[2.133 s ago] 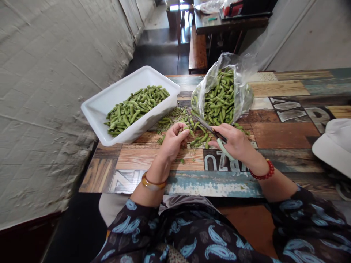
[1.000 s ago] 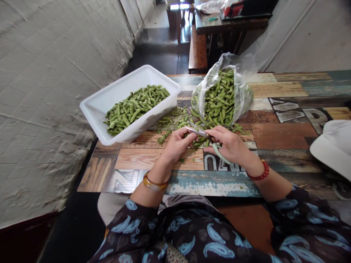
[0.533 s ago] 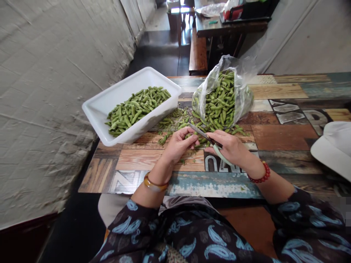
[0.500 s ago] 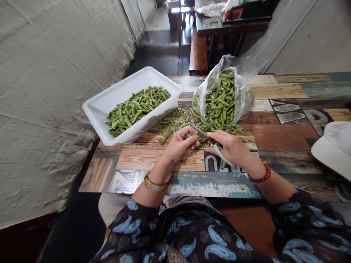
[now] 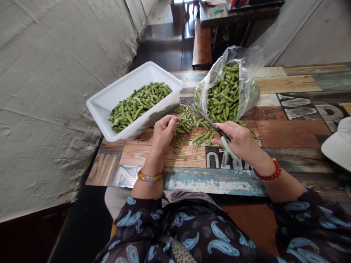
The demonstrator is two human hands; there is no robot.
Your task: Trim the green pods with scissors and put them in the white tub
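My right hand [image 5: 240, 140] is closed round scissors [image 5: 227, 146] with pale green handles, their blades pointing up and left towards the clear plastic bag [image 5: 248, 86] of green pods [image 5: 223, 95]. My left hand [image 5: 164, 133] is closed in a pinch beside the near right edge of the white tub [image 5: 101, 117]; whatever its fingertips hold is too small to make out. A heap of pods [image 5: 142, 104] lies in the tub. Between my hands, loose pods [image 5: 203, 137] and small trimmings [image 5: 182, 109] are scattered on the table.
The table [image 5: 293, 133] has a patchwork wood pattern. A white cap [image 5: 338, 142] is at the right edge. A rough pale wall [image 5: 55, 91] runs along the left. Behind the table are a wooden bench [image 5: 202, 45] and another dark table [image 5: 238, 16].
My left hand has moved left, away from the scissors and towards the tub. The scissors remain in my right hand. The whole view has shifted slightly.
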